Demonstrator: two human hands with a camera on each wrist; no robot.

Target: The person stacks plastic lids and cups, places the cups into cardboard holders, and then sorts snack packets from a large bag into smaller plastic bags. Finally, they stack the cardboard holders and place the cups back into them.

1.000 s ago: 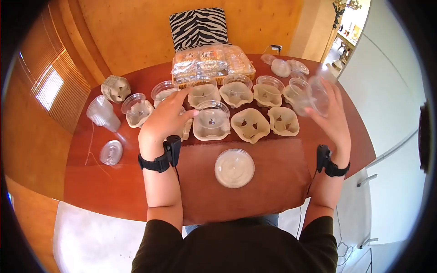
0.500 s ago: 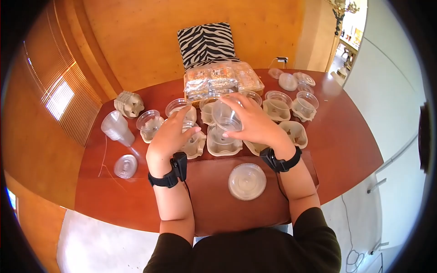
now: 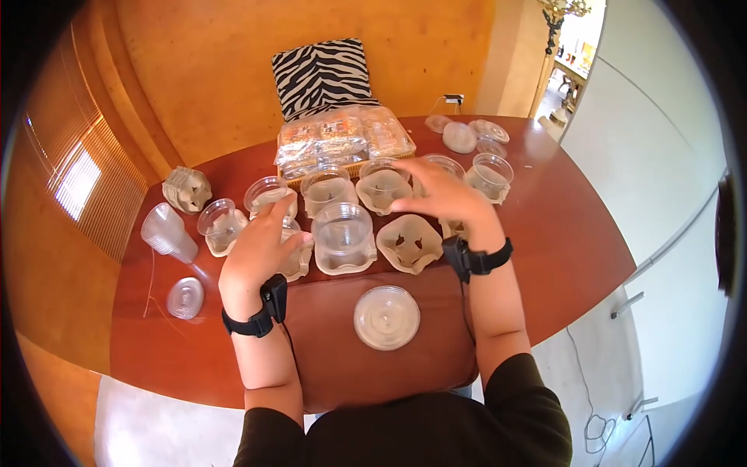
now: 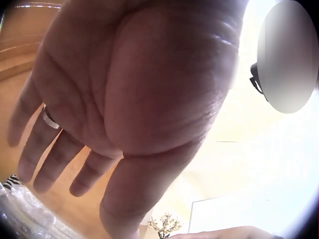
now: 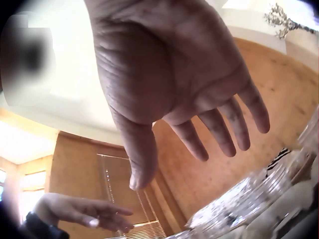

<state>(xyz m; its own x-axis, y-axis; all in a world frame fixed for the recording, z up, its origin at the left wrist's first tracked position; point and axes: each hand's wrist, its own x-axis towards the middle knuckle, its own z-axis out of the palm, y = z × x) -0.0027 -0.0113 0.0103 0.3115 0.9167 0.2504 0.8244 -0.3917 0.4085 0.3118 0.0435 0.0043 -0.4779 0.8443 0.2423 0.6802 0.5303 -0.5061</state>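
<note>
Left of my left grip point(image 3: 261, 249) leans a stack of clear cups point(image 3: 170, 233). That grip is loosely spread and holds nothing. Between my grips a clear cup point(image 3: 342, 226) sits high in its cardboard holder point(image 3: 345, 263); one cup or two nested, I cannot tell. To seat it well, I'd steady the rim on both sides and press evenly downward, sparing the thin wall. Next, on my side of the right grip point(image 3: 455, 194), comes a bare holder point(image 3: 409, 253). That right grip, fingers wide, is empty too; I'd keep it clear of neighbouring rims.
</note>
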